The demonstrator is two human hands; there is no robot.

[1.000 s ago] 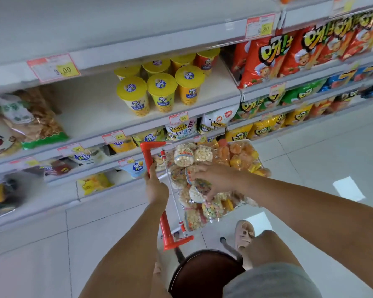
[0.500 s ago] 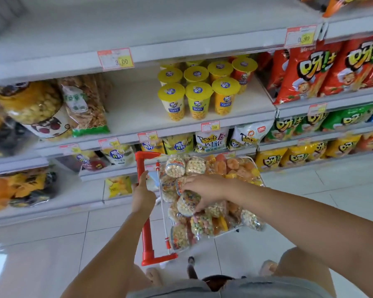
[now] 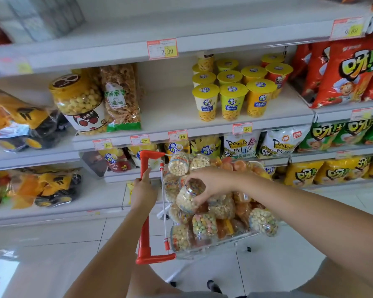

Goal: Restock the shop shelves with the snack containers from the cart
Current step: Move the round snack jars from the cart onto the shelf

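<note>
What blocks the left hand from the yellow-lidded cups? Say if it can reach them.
Probably yes, once freed: the left hand grips the red cart handle; the yellow-lidded cups stand at the shelf front, unobstructed.

Interior of a self-service shop, snack aisle. White metal shelves (image 3: 170, 108) run in tiers along the wall, each front edge carrying printed price tags (image 3: 162, 49) with red borders and yellow fields. Stock is faced outward in repeated rows: yellow-lidded cups (image 3: 233, 100), red crisp bags (image 3: 349, 69), then green bags (image 3: 323, 134) and yellow bags (image 3: 304, 173) of the same brand on the tiers below. A large jar (image 3: 78, 100) of puffed balls stands beside a cellophane pack (image 3: 121, 97). A small wire cart (image 3: 144, 239) with a red handle stands on the pale tiled floor (image 3: 41, 254) before the shelves, heaped with clear snack containers (image 3: 204, 224).
</note>
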